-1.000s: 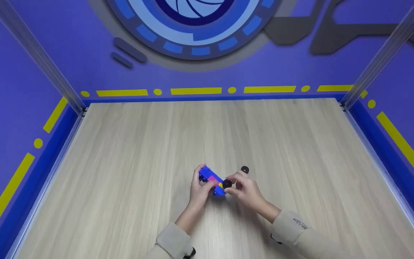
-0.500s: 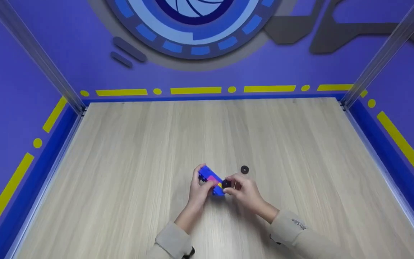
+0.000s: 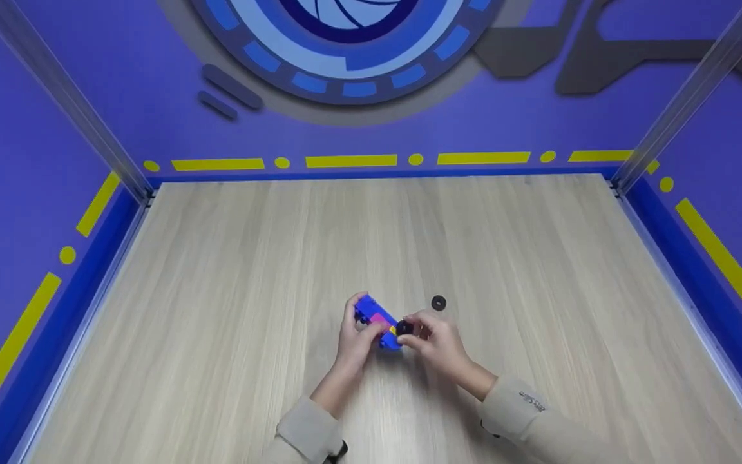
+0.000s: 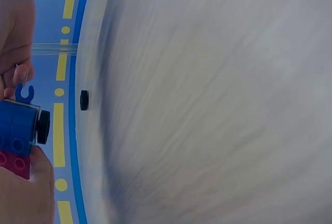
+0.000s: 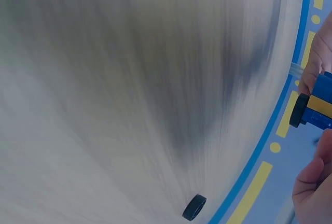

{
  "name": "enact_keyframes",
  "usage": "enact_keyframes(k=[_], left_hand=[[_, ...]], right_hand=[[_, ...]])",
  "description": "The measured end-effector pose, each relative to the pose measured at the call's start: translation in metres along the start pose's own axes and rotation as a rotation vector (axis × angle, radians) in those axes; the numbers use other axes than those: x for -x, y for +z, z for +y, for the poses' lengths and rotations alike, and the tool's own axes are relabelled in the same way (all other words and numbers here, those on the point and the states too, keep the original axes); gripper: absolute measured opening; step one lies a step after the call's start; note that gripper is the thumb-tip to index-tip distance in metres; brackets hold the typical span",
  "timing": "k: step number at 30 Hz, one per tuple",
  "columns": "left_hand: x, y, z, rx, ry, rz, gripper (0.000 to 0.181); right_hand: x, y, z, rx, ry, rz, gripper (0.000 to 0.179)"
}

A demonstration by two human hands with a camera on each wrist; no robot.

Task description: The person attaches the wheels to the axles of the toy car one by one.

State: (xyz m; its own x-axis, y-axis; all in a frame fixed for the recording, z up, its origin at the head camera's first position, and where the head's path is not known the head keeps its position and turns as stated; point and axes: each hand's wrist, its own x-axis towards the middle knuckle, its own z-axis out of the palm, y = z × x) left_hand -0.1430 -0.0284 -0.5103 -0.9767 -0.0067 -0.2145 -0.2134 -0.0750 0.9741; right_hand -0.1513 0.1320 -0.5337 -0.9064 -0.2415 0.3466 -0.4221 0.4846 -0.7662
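Observation:
A blue toy car (image 3: pixel 369 305) of building bricks, with pink and yellow pieces, is tilted above the table. My left hand (image 3: pixel 355 340) holds it, thumb across its pink part and fingers around the far end. At its near right end, my right hand (image 3: pixel 440 341) pinches a black wheel (image 3: pixel 404 328) against the side; the exact contact is hidden by the fingers. The left wrist view shows a black wheel (image 4: pixel 43 127) beside the blue body and a blue hook-shaped piece (image 4: pixel 24 94). A black wheel (image 5: pixel 298 111) also shows beside the yellow piece in the right wrist view.
One loose black wheel (image 3: pixel 438 302) lies on the wooden table (image 3: pixel 248 277), just beyond my right hand. Blue-purple walls with yellow markings (image 3: pixel 351 162) enclose the table's back and sides, and metal posts (image 3: pixel 686 96) stand at the rear corners.
Both hands keep their hold, with the toy car and wheel shifting very slightly left. My right fingers have drawn back a little from the loose wheel, which lies where it was.

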Motion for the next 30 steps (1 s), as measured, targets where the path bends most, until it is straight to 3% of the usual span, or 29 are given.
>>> enact_keyframes(k=[20,27,30], left_hand=[[0.0,-0.004,0.0,-0.013,0.022,-0.049,0.059],[-0.016,-0.007,-0.027,-0.028,0.042,-0.066,0.062],[-0.016,-0.007,-0.027,-0.025,0.05,-0.078,0.062]], right_hand=[[0.002,0.001,-0.005,-0.006,0.047,-0.004,0.028],[0.002,-0.001,-0.009,-0.009,0.123,-0.041,0.027],[0.001,-0.001,-0.01,-0.023,0.13,-0.039,0.026]])
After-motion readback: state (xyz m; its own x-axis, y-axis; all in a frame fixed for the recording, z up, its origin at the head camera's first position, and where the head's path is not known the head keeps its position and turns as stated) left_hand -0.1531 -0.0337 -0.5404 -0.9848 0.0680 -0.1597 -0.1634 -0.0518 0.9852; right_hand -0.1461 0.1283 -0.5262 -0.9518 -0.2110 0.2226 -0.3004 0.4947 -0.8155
